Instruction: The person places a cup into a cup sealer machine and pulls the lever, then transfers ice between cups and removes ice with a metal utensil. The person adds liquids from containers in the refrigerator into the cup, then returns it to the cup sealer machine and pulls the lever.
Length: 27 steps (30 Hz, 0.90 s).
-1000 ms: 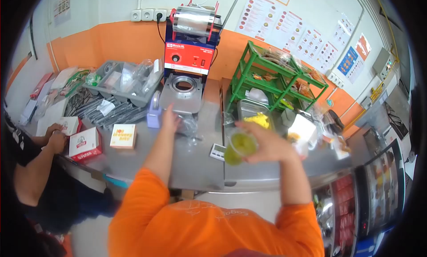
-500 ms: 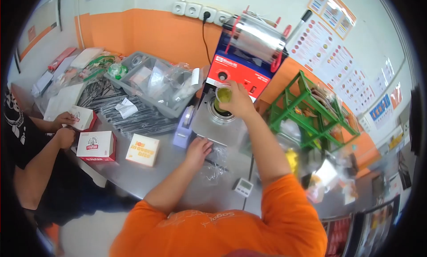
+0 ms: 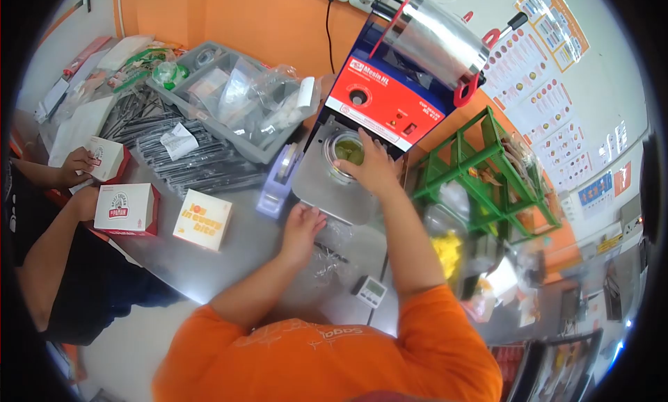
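A clear plastic cup with green contents (image 3: 346, 151) sits down in the round holder of the cup sealer's metal tray (image 3: 334, 199). My right hand (image 3: 372, 167) reaches over from the right, its fingers curved round the cup's rim. At the tray's front edge is my left hand (image 3: 304, 229), with the fingertips closed on that edge. Behind the tray stands the cup sealer (image 3: 386, 99), with a red front panel, a black knob and a shiny roller cover on top. The lower part of the cup is hidden in the holder.
Left of the tray stand a purple tape dispenser (image 3: 278, 183) and a white box (image 3: 202, 220). Beyond are wrapped straws (image 3: 174, 158) and a grey bin (image 3: 268, 148). A co-worker's hands (image 3: 80, 169) hold a red-white box. A green rack (image 3: 480, 172) and a timer (image 3: 369, 291) are right.
My right hand has lowered the cup, which now sits deeper in the holder. The left hand stays by the tray's front edge. The camera view has shifted and tilted.
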Each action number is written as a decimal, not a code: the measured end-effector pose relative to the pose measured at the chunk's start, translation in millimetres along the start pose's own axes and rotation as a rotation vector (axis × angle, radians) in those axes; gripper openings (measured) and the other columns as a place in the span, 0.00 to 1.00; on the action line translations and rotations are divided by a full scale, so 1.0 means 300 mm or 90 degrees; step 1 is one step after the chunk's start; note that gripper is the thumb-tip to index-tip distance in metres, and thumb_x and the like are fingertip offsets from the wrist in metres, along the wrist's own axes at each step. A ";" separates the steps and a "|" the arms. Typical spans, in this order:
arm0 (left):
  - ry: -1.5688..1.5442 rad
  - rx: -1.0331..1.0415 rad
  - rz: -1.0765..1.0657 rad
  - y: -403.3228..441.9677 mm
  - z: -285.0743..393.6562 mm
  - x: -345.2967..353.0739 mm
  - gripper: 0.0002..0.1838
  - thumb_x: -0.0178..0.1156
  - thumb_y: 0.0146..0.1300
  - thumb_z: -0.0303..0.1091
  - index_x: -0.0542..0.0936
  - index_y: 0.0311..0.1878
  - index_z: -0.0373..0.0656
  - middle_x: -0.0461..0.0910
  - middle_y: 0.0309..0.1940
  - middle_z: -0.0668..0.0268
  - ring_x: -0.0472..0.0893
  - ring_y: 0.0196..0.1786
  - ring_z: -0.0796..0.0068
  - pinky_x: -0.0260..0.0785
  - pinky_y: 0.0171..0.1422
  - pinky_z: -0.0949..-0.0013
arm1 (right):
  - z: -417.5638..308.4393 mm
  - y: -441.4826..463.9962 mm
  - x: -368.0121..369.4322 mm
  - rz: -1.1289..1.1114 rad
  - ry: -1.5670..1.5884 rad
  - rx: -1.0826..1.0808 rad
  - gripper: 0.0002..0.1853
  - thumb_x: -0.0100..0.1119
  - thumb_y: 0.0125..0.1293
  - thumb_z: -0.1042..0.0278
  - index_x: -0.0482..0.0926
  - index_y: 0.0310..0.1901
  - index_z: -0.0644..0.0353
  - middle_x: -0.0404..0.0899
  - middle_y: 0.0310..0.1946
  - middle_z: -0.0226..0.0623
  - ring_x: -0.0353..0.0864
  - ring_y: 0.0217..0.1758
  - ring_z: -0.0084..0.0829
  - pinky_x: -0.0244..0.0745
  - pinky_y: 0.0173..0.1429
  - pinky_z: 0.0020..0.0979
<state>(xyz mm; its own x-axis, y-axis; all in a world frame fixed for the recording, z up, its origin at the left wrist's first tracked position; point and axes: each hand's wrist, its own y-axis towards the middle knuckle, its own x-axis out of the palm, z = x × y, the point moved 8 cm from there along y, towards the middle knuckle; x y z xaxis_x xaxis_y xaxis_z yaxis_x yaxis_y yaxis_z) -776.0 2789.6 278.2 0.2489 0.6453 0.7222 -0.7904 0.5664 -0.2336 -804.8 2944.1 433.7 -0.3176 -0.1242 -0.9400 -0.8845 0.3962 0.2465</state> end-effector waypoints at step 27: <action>0.312 0.276 0.151 0.567 0.136 0.112 0.19 0.68 0.50 0.43 0.76 0.37 0.38 0.79 0.26 0.65 0.78 0.31 0.71 0.71 0.37 0.67 | -0.418 0.366 -0.923 0.268 -0.451 -0.282 0.33 0.40 0.65 0.40 0.74 0.47 0.69 0.75 0.37 0.51 0.76 0.40 0.38 0.72 0.50 0.42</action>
<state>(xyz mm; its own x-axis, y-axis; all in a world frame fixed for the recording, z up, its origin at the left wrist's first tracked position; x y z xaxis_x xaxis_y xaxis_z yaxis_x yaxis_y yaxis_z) -924.9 2886.8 289.3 0.1858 0.9409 0.2831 -0.9814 0.1919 0.0065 -856.8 2907.8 750.6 -0.4885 0.5921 -0.6410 -0.8396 -0.1190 0.5299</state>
